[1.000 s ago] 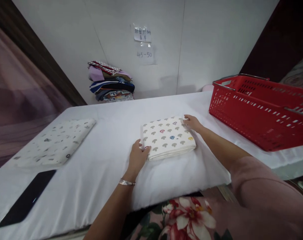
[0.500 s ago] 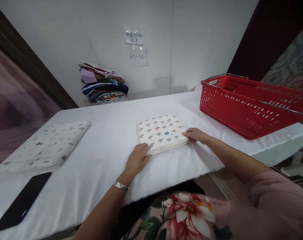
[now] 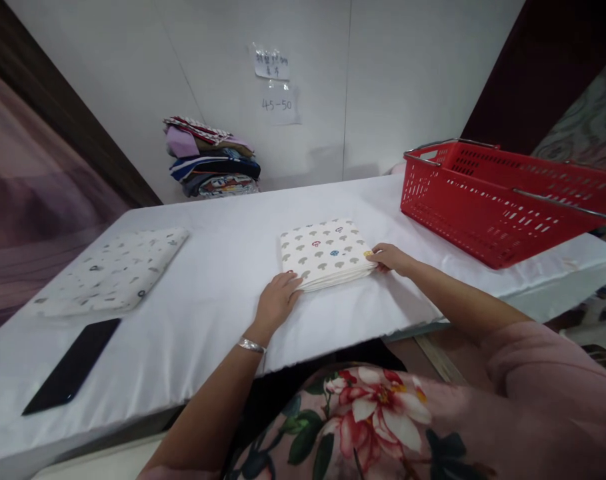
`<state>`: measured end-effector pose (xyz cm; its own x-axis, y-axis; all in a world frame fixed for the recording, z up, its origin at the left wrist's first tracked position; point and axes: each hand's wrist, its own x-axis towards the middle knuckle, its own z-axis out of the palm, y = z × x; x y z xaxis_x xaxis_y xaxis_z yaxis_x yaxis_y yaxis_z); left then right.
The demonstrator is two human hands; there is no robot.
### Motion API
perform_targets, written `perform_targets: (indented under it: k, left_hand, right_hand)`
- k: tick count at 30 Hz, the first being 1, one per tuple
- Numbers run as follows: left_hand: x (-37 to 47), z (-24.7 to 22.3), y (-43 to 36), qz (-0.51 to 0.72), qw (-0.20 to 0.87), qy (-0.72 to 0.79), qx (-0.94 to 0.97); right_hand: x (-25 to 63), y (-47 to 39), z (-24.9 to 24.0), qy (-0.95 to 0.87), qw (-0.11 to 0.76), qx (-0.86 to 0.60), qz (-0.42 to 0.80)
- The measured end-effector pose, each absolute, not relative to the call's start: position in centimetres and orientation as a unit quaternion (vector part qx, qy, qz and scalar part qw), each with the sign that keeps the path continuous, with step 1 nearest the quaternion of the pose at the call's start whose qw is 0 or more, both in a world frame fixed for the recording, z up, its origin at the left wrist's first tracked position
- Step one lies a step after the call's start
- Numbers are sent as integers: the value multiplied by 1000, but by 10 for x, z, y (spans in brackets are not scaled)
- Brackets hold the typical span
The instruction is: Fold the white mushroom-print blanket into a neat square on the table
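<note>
A folded white cloth with grey mushroom prints and a few coloured ones lies flat in the middle of the table. My left hand grips its near left corner, fingers on top and thumb at the near edge. At the near right corner, my right hand pinches the layers between thumb and fingers. The cloth's stacked layers show along the side facing me. Another folded white cloth with small dark prints rests on the table at the left, apart from both hands.
A black phone-like slab lies at the front left. On the right of the white-covered table stands a red plastic basket with metal handles. A pile of folded fabrics sits at the back by the wall, below paper signs.
My view has shifted slightly, so everything sits a little higher in the picture. Both hands stay at the same corners of the mushroom-print cloth, which looks unchanged.
</note>
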<state>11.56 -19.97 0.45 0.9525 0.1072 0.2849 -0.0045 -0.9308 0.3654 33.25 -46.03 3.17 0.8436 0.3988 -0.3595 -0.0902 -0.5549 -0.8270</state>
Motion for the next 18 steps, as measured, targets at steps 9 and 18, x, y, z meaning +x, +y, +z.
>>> perform_targets:
  k: [9,18]
  left_hand:
    - [110,7,-198,181,183,9,966]
    - [160,36,-205,194,195,73,959]
  right_hand:
    - [323,-467,33,-143,348,-907,191]
    - [330,-418,34,-480,241,-840,-83]
